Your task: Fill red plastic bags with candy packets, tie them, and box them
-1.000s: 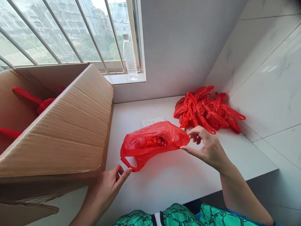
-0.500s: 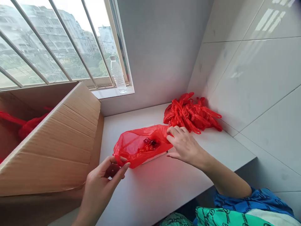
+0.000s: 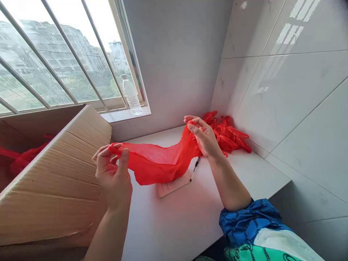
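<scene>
Red plastic bag (image 3: 160,163) hangs stretched above the middle of a white tabletop (image 3: 160,224), the left hand (image 3: 112,168) pinching its left end and the right hand (image 3: 203,136) gripping its raised right end. Under it a printed pad (image 3: 174,186) and a pen (image 3: 195,169) lie on the surface, with a heap of red bags (image 3: 231,136) in the far right corner and an open cardboard box (image 3: 62,174) at the left. A clear bottle (image 3: 131,96) stands on the sill (image 3: 121,115) of the barred window (image 3: 67,61) at far left, beside a plain grey wall (image 3: 174,65) that meets glossy tiles (image 3: 293,98) on the right.
</scene>
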Available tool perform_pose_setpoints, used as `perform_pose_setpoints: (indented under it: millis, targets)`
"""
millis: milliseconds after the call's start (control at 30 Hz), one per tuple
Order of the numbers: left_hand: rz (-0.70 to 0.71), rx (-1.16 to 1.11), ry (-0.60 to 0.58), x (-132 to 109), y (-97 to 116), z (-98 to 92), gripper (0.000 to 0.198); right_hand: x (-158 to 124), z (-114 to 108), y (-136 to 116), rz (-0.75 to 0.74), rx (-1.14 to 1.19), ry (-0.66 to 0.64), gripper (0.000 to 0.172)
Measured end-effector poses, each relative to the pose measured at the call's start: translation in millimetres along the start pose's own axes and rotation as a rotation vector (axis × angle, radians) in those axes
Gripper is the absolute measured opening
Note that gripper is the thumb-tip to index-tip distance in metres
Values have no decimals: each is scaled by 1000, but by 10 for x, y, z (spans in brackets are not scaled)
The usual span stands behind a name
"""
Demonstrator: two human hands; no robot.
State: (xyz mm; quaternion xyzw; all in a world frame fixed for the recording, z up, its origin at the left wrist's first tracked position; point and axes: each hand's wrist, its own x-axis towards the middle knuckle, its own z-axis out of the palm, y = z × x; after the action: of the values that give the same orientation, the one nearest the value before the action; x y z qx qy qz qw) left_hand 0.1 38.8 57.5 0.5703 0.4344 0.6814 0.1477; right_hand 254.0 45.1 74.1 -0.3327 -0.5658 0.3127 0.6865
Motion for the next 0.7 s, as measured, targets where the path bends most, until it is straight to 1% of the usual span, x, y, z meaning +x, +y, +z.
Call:
perform_pose_setpoints:
  millis: [33, 67, 100, 167, 233, 300, 367, 400, 467, 567, 633, 700]
  targets:
    - [23, -31, 51, 55, -27, 67, 33, 43, 78, 51, 3, 98, 5, 18]
    - [12, -79, 80, 102, -49, 122, 41, 74, 151, 102, 3, 174, 3, 19]
    - [-24, -127, 71, 140, -67, 165, 51, 97, 215, 149, 7, 227, -5, 22]
    - [-111, -188, -51, 189, -93, 215, 69, 123, 305, 227, 17, 279, -42, 34]
    - [-168, -273, -176, 213, -116, 231, 75, 133, 352, 282, 28, 275, -97, 47]
    - [-196, -354, -237, 223, -140, 232, 71, 131, 378, 320, 34, 226, -138, 55]
    - [-241, -392, -251, 224, -159, 230, 66, 118, 407, 355, 53, 160, -147, 57]
    - [-271, -407, -255, 222, -166, 230, 63, 109, 427, 374, 75, 138, -143, 54]
    - [-341, -453, -278, 212, -176, 235, 55, 89, 479, 419, 121, 129, -120, 43]
    - [-448, -527, -354, 185, -198, 253, 42, 62, 566, 496, 163, 132, -62, 29]
    - [-503, -550, -405, 159, -222, 270, 31, 46, 617, 548, 189, 119, -65, 25]
    - [-535, -561, -435, 126, -246, 289, 24, 33, 664, 605, 223, 124, -100, 26]
